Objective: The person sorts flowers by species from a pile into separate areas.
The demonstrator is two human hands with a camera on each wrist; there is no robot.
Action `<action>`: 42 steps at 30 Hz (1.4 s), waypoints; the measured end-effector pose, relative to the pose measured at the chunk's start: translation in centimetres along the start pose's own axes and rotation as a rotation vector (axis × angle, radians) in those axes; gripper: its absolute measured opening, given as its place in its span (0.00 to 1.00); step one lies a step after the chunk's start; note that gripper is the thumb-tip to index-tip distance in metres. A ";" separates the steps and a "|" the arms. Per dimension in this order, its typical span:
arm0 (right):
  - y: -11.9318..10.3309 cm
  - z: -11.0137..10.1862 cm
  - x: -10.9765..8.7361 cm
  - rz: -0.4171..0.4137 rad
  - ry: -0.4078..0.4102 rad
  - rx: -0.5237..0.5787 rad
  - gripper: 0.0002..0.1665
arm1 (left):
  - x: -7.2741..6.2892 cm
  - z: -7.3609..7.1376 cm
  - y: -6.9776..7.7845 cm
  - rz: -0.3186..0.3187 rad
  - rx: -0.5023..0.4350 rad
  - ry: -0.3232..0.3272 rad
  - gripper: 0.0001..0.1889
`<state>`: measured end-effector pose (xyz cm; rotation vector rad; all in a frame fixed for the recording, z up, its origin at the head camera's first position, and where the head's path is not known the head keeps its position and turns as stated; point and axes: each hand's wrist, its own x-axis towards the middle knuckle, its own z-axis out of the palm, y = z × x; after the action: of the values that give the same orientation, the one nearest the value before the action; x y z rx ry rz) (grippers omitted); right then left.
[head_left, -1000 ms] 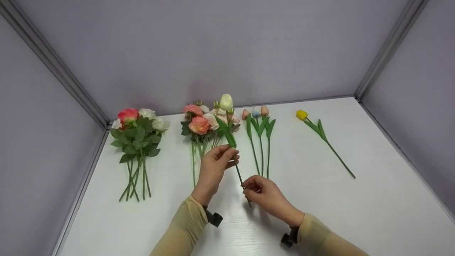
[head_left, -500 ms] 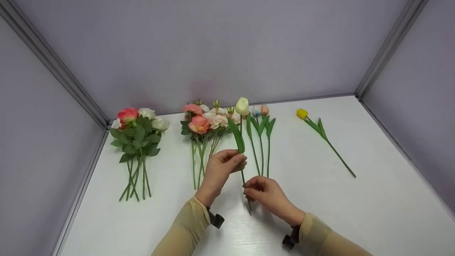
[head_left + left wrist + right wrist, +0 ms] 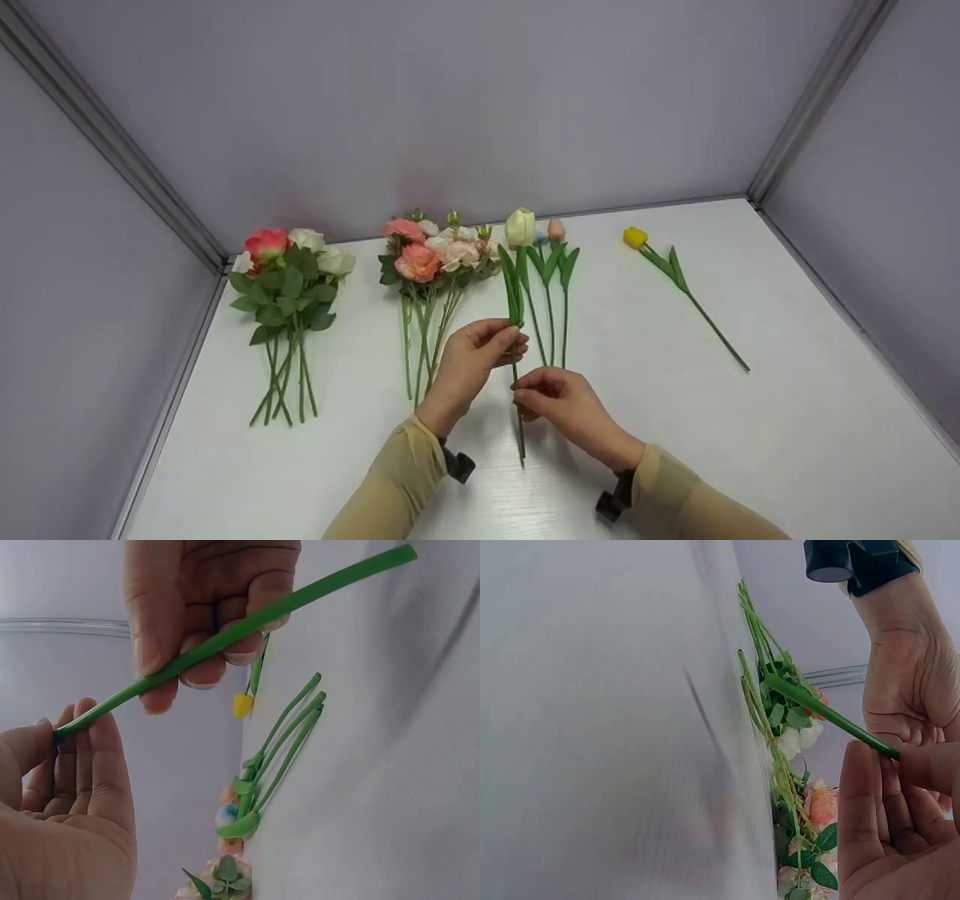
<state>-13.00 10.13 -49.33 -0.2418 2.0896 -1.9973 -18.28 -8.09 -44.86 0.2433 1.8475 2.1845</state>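
Observation:
A white tulip [image 3: 520, 227] with green leaves stands nearly upright in front of me, held by both hands. My left hand [image 3: 472, 364] pinches its stem just under the leaves. Lower down, the thumb and fingers of my right hand [image 3: 570, 409] pinch the same stem. In the left wrist view the green stem [image 3: 247, 626] runs between the two hands, its cut end free beyond the right one. The right wrist view shows the stem's lower end [image 3: 802, 697] sticking out from the right fingertips. Tulips in pink and blue [image 3: 551, 281] lie just behind, partly covered by the white one.
A yellow tulip [image 3: 635, 238] lies apart on the right of the white table [image 3: 787, 450]. Pink and cream flowers [image 3: 418, 262] lie left of the hands. Farther left is a bunch of red and white roses [image 3: 268, 247]. Grey walls [image 3: 480, 97] enclose the table's back and sides.
The white tulip's bloom has swung right and the stem has become more upright, its end now lower in view. My left hand has moved right with it; the right hand has hardly moved.

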 end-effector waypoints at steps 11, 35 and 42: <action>-0.5 -6.6 4.7 0.190 0.188 0.003 0.18 | -2.1 -0.9 -1.4 0.249 0.964 -0.114 0.31; 1.3 -10.7 9.1 0.439 0.266 0.045 0.20 | -4.5 -0.5 -4.1 0.413 1.387 -0.463 0.33; 0.6 -12.7 8.1 0.405 0.253 -0.055 0.22 | -3.9 0.2 -4.0 0.409 1.403 -0.481 0.34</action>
<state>-24.36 20.03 -49.91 0.4155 2.1259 -1.7994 -14.17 -8.51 -48.56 1.3085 2.7267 0.4395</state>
